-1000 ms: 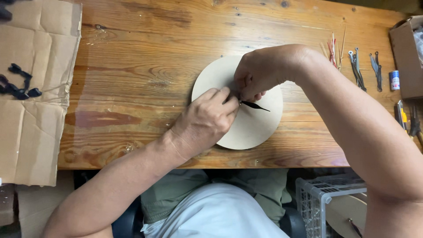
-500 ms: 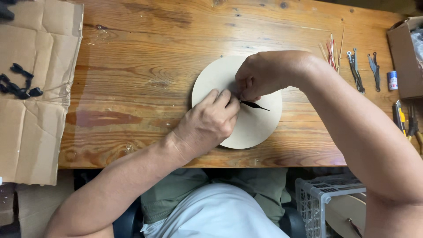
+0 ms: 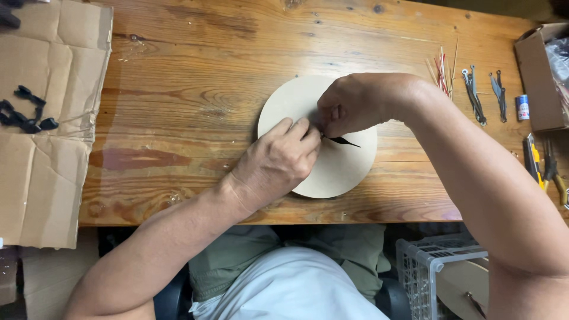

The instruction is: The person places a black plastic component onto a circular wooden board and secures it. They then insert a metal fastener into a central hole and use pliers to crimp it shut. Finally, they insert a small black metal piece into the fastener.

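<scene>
Both hands [image 3: 314,139] pinch black pointer [image 3: 345,141] mid-disc [image 3: 349,172]; table edge near.

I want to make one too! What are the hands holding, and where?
Both hands' fingers pinch the blunt end of a thin black pointer at the middle of the round tan disc.

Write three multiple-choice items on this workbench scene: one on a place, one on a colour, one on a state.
1. Where does the round disc lie?
A. on the wooden table
B. on the flattened cardboard
C. in the plastic crate

2. What colour is the pointed hand at the disc's middle?
A. red
B. black
C. white

3. How do the left hand and right hand stand?
A. both off the table
B. far apart
C. fingertips together at the disc's middle

Answers: 1 A, wood shows around the disc; 2 B, it is dark against the pale disc; 3 C, both pinch there.
</scene>
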